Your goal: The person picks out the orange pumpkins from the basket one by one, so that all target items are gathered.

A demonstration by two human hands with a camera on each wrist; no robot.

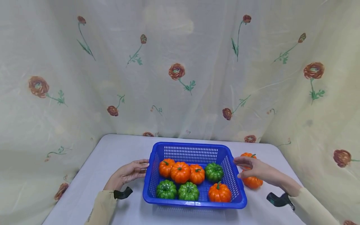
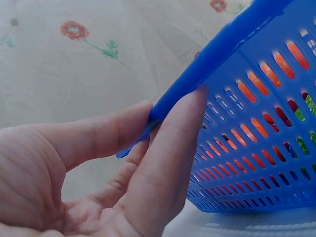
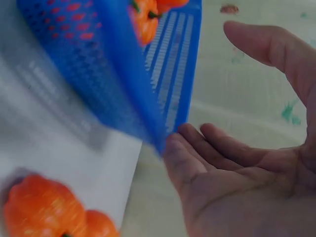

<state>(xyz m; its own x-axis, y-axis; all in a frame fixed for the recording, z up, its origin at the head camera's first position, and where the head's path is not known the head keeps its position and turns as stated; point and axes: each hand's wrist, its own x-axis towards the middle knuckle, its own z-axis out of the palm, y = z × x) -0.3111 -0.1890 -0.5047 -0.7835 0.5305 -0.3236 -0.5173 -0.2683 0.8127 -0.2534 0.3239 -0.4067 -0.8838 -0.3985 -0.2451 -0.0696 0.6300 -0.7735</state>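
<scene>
A blue plastic basket (image 1: 194, 203) with slotted walls stands at the middle of the table, holding several orange pumpkins (image 1: 180, 172) and three green ones (image 1: 188, 191). At its left side, my left hand (image 1: 130, 172) pinches the rim; the left wrist view shows the thumb (image 2: 106, 131) and a finger (image 2: 173, 148) on either side of the blue rim (image 2: 197, 66). My right hand (image 1: 260, 170) is at the opposite side with fingers extended. In the right wrist view its fingertips (image 3: 176, 145) are right at the basket's corner, and the thumb (image 3: 256, 42) stands apart from the rim.
More orange pumpkins (image 1: 252, 182) lie on the white table (image 1: 129, 145) right of the basket, partly hidden behind my right hand. A flower-patterned curtain (image 1: 208, 93) closes off the back and both sides. Dark straps (image 1: 122, 193) sit on both wrists.
</scene>
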